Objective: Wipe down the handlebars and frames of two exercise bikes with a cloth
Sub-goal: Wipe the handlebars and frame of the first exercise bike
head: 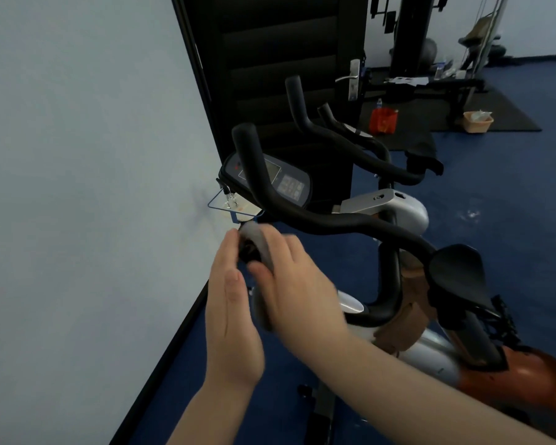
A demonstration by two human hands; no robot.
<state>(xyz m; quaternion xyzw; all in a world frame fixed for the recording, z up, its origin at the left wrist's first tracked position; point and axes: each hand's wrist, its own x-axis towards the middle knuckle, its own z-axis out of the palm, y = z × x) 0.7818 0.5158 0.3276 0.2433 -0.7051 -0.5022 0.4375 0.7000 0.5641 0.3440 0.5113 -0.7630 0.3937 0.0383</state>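
Cloth wrapped on the near bike's handlebar end, both hands at it.

The grey cloth [260, 248] sits bunched over the near tip of the handlebar [334, 224], left of the bike's frame [430, 354]. The right hand [297, 285] grips it, fingers curled over the top and thumb tucked below, so the cloth lies between palm and bar. The left hand [231, 319] stands just beside it on the wall side, fingers straight and together, fingertips touching the cloth's edge. To my eye the wipe would go best with the cloth kept wrapped right round the bar, twisted, then drawn along the curve toward the console [275, 181]. The second bike [360, 149] stands farther back by the dark door [270, 59], on the blue floor [511, 187].
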